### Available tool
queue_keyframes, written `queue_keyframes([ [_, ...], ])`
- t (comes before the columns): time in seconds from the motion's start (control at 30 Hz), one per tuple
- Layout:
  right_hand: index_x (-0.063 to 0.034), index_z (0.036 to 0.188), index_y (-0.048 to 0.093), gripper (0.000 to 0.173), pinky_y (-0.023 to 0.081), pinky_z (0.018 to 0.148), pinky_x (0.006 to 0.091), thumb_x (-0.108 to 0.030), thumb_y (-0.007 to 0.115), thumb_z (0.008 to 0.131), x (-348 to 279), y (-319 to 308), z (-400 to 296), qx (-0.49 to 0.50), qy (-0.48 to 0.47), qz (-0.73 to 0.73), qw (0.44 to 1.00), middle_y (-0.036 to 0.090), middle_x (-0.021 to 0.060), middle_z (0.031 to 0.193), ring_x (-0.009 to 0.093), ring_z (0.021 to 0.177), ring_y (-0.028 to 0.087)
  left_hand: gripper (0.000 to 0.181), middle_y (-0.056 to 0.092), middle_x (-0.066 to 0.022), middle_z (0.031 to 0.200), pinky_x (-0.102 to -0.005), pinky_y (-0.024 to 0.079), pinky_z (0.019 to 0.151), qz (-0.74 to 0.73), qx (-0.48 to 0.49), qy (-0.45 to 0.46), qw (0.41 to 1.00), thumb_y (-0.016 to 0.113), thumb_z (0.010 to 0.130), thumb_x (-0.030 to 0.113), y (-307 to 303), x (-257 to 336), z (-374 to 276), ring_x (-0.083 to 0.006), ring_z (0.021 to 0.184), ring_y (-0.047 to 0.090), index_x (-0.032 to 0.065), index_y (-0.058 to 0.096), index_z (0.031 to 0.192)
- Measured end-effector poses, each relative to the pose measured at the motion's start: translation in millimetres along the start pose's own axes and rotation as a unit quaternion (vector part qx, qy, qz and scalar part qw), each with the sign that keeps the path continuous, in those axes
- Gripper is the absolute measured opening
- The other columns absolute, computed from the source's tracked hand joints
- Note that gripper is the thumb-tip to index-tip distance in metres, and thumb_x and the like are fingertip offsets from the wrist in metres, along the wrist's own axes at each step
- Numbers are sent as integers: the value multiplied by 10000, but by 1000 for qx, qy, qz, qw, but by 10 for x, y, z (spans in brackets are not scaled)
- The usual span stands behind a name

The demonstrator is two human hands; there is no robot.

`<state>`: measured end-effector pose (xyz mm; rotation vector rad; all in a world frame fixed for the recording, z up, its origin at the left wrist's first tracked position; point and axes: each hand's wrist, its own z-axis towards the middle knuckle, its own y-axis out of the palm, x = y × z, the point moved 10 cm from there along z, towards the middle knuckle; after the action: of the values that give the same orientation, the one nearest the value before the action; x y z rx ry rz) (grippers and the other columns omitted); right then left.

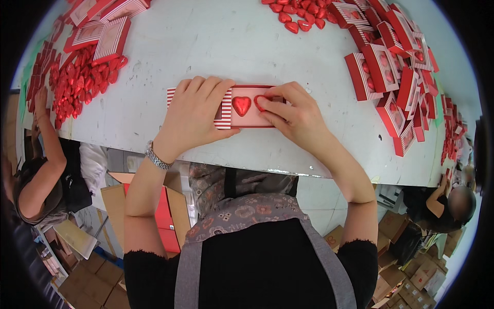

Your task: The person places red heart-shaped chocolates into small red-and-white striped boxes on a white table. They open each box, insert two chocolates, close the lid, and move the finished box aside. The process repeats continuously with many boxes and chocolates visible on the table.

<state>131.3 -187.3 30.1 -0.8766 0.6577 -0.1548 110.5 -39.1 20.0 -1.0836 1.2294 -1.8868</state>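
A pink-lined gift-box tray (pixel 247 120) lies on the table, partly slid out of its red-and-white striped sleeve (pixel 223 123). One red foil-wrapped heart (pixel 241 106) rests in the tray beside the sleeve's edge. My left hand (pixel 197 110) is laid over the sleeve, gripping it with the thumb at the near side and fingers at the far side. My right hand (pixel 295 110) pinches a second red foil heart (pixel 261 103) at the tray's right part. The fingers hide part of that heart, and whether it touches the tray floor cannot be told.
Loose foil hearts (pixel 83 79) and striped boxes (pixel 112 40) are heaped at left. More hearts (pixel 305 13) lie at the far side, and filled boxes (pixel 380 67) pile up at right. An opened carton (pixel 112 201) stands below the table's near edge. Other people work at both sides.
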Motion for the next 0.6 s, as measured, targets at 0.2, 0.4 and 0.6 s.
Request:
queue_keyframes([
  [0.2, -116, 1100, 712, 441, 476, 920, 446, -205, 868, 697, -98, -62, -60, -67, -40, -41, 996, 634, 81, 1192, 288, 1113, 580, 873, 583, -75, 1224, -443, 401, 995, -12, -11, -2, 1000, 889, 596, 433, 36, 13, 3, -289, 1126, 539, 92, 549, 1324],
  [0.4, -133, 1181, 665, 561, 520, 943, 439, -246, 889, 679, -35, 29, -200, -89, -12, -51, 995, 502, 212, 1446, 357, 1207, 560, 929, 547, -95, 1297, -465, 382, 1092, 20, 15, -33, 999, 906, 585, 389, -162, -50, -95, -301, 1232, 511, 106, 530, 1387],
  [0.6, -118, 1195, 646, 567, 560, 899, 406, -250, 882, 697, -24, 126, -106, -50, -50, -31, 997, 475, 251, 1464, 385, 1195, 575, 958, 482, -116, 1376, -428, 435, 1088, -111, 73, -98, 986, 941, 557, 185, -203, -442, -481, -322, 1294, 455, 118, 523, 1416],
])
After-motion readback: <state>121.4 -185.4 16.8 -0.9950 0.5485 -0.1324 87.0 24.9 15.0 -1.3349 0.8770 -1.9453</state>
